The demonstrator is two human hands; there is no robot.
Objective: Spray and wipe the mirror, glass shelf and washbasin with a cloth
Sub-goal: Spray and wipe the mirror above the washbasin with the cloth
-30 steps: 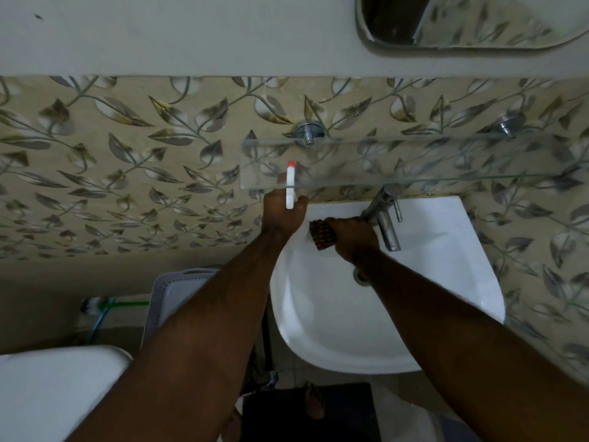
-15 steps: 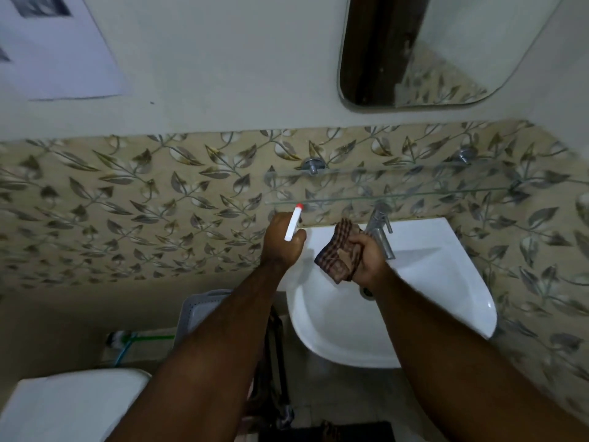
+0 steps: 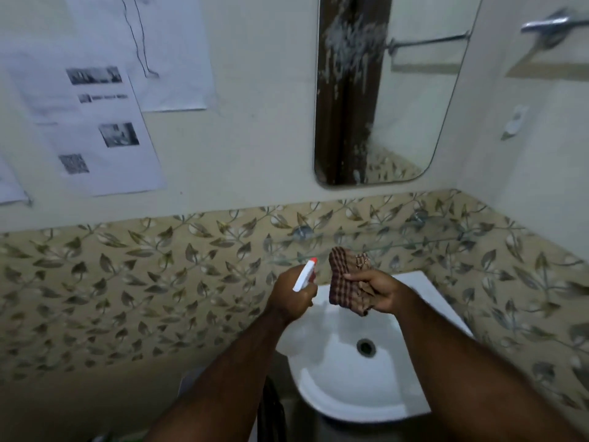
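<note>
Two bare forearms are reaching forward over a white washbasin (image 3: 347, 390), which is sitting below both hands; the left hand (image 3: 291, 293) is gripping a white spray bottle (image 3: 304, 275) with a red tip, fingers wrapped around it; just beside it, the right hand (image 3: 377, 293) is clutching a bunched brown checked cloth (image 3: 345, 277); just beyond the hands, a glass shelf (image 3: 411, 245) is jutting from the leaf-patterned tiles (image 3: 143, 282); above and farther, the mirror (image 3: 404, 100) is showing white spray streaks.
</note>
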